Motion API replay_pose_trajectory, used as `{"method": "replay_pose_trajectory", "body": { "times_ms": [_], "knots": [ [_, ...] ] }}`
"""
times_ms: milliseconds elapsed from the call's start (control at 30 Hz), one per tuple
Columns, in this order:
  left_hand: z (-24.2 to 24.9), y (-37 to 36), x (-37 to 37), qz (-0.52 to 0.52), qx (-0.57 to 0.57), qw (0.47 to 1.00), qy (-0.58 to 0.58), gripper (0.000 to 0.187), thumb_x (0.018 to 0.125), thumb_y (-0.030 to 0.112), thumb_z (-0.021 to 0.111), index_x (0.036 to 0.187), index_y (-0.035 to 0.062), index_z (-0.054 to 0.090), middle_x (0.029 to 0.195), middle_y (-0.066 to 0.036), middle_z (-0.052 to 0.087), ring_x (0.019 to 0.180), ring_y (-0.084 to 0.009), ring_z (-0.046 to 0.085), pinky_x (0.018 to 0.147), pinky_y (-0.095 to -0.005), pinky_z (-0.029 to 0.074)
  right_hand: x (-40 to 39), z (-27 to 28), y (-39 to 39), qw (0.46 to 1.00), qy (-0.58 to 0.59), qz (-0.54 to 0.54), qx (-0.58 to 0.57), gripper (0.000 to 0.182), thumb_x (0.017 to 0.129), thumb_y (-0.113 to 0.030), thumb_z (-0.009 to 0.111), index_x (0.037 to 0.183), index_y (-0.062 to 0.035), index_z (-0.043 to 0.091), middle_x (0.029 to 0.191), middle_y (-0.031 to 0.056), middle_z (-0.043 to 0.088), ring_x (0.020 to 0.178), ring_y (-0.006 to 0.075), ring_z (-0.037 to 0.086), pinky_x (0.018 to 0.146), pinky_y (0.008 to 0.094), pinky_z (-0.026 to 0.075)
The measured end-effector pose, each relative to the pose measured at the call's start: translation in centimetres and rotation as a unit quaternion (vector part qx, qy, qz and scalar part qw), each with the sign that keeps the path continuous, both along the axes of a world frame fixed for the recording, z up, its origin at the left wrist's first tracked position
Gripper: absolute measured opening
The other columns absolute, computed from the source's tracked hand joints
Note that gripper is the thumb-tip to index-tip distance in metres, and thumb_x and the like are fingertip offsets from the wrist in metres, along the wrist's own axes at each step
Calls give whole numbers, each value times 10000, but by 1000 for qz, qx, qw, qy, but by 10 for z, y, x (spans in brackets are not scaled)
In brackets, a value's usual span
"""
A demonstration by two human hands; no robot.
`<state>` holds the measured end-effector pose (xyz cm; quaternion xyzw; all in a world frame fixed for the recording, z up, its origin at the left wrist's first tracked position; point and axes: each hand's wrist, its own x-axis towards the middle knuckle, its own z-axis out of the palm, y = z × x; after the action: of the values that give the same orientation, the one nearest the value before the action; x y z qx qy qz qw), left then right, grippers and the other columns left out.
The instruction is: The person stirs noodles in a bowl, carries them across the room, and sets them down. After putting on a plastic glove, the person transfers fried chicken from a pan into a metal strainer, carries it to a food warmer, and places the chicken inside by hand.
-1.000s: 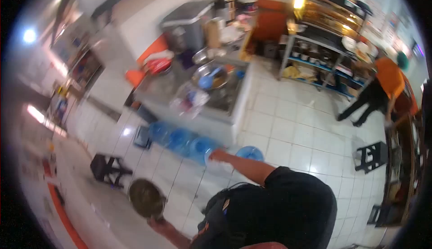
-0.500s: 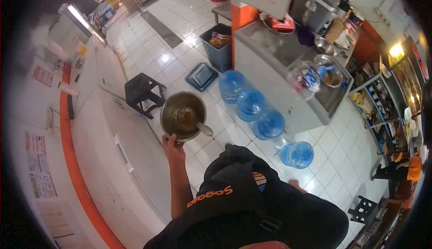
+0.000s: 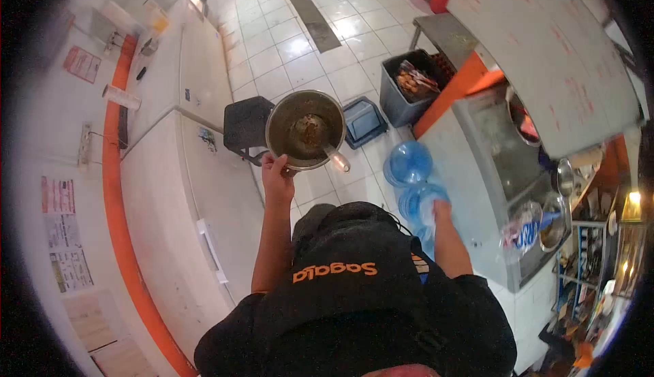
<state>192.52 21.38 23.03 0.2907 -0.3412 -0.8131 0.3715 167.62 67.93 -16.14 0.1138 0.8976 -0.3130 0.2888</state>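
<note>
My left hand [image 3: 276, 170] grips the near rim of a deep steel mixing bowl [image 3: 276, 132], held out in front of me. Brown residue coats the inside, and a utensil with a pale handle [image 3: 336, 159] leans out over the right side. My right hand [image 3: 441, 209] is reached forward over a row of blue water jugs [image 3: 407, 162], with its fingers curled beside something pale and see-through that I cannot make out. Beyond the bowl is a black plastic stool [image 3: 244, 121], partly covered by it.
White chest freezers [image 3: 160, 193] line the left wall. To the right stand a grey bin [image 3: 402, 94] with rubbish and a counter with a sink [image 3: 501, 152]. A dark tray [image 3: 364, 123] lies on the tiled floor, and a large white panel [image 3: 545, 50] juts in at upper right.
My view has swung toward the right. The bowl stays in my left hand, now closer to the stool. My right hand has come forward from beside my body to over the jugs.
</note>
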Motion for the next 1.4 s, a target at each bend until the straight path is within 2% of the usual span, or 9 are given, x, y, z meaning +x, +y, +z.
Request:
{"method": "replay_pose_trajectory", "body": {
  "times_ms": [33, 133, 233, 367, 500, 633, 833, 1000, 1400],
  "knots": [
    [1, -16, -15, -3, -6, 1000, 5, 168, 791, 28, 547, 879, 104, 426, 831, -34, 566, 746, -155, 577, 649, -337, 506, -57, 28, -45, 979, 92, 165, 79, 222, 744, -200, 524, 850, -63, 663, 808, 132, 650, 762, 227, 626, 655, 347, 483],
    [6, -61, -54, 15, 9, 1000, 12, 180, 781, 9, 547, 873, 100, 423, 825, -34, 563, 714, -150, 576, 607, -312, 504, -123, 190, -202, 950, 164, -5, -267, 249, 711, -86, 538, 918, -7, 652, 732, 50, 629, 583, 141, 555, 510, 278, 448],
    [-1, -119, -96, 20, 8, 999, 32, 187, 771, 1, 552, 865, 95, 420, 859, -45, 558, 741, -156, 578, 611, -298, 505, -178, 217, -292, 941, 211, 37, -262, 287, 691, -44, 520, 945, -25, 654, 766, 41, 636, 599, 132, 560, 531, 263, 461],
    [-7, -207, -158, -62, 3, 998, 14, 176, 782, 22, 550, 862, 86, 408, 863, -59, 554, 757, -168, 577, 642, -318, 510, -190, 186, -341, 980, 144, 36, -134, 311, 694, -35, 515, 964, -85, 661, 821, 42, 651, 655, 113, 582, 550, 254, 467],
    [-7, -285, -248, -158, -44, 986, 9, 180, 784, 20, 541, 882, 80, 403, 904, -92, 557, 819, -195, 586, 682, -343, 523, -133, 101, -308, 931, 169, 254, 201, 263, 726, -132, 496, 908, -92, 682, 827, 71, 671, 701, 164, 616, 638, 312, 474],
    [3, -331, -353, -267, -47, 961, -51, 182, 780, 50, 563, 870, 90, 410, 914, -80, 537, 837, -198, 562, 700, -374, 512, -61, 143, -318, 965, 66, -237, -88, 248, 737, -176, 483, 829, -86, 695, 834, 66, 660, 731, 143, 598, 616, 301, 463],
    [-22, -330, -521, -417, 11, 908, 32, 147, 799, 34, 548, 872, 109, 445, 904, -77, 599, 775, -192, 617, 675, -360, 539, -78, 203, -383, 886, 41, -411, -212, 242, 730, -204, 512, 835, -71, 685, 773, 45, 639, 655, 156, 558, 579, 312, 441],
    [-38, -321, -636, -463, 65, 884, 12, 198, 794, 4, 542, 847, 114, 387, 794, -41, 548, 672, -159, 575, 526, -319, 510, -181, 208, -450, 844, 21, -472, -252, 235, 743, -209, 515, 834, -63, 675, 766, 38, 636, 670, 158, 559, 577, 296, 429],
    [-38, -431, -886, -441, 64, 895, -36, 202, 774, 48, 580, 905, 108, 438, 874, -57, 573, 807, -190, 596, 656, -386, 523, -595, 262, -525, 889, 63, -399, -215, 190, 751, -130, 520, 804, -53, 686, 712, 37, 621, 579, 123, 532, 512, 256, 418]
  ]
}}
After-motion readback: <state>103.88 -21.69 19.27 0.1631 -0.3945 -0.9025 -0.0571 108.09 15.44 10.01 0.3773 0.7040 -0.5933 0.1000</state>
